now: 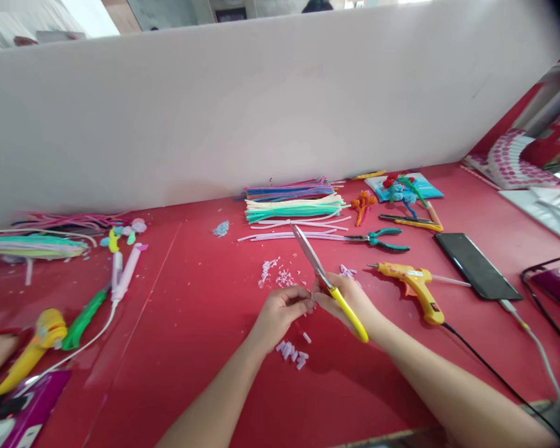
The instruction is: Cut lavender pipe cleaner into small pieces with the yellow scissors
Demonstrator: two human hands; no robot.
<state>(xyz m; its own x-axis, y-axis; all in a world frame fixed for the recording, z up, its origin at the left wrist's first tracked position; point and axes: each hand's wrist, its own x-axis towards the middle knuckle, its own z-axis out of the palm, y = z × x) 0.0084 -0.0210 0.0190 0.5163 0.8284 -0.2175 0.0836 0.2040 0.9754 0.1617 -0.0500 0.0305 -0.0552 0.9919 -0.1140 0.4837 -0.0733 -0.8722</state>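
My right hand point(348, 300) is closed around the yellow handles of a pair of scissors point(320, 269), whose blades point up and to the left. My left hand point(280, 309) pinches a small pale piece against the right hand's fingertips, too small to name. Short lilac pipe-cleaner pieces point(293, 353) lie on the red table point(205, 348) just below my hands. Fine white trimmings point(274, 274) are scattered just beyond them.
A stack of coloured pipe cleaners point(293, 202) lies by the white partition point(261, 106). Green-handled pliers point(381, 239), a yellow glue gun point(415, 287) with its black cord, and a black phone point(476, 266) sit at right. Another glue gun point(32, 350) and craft bits lie at left.
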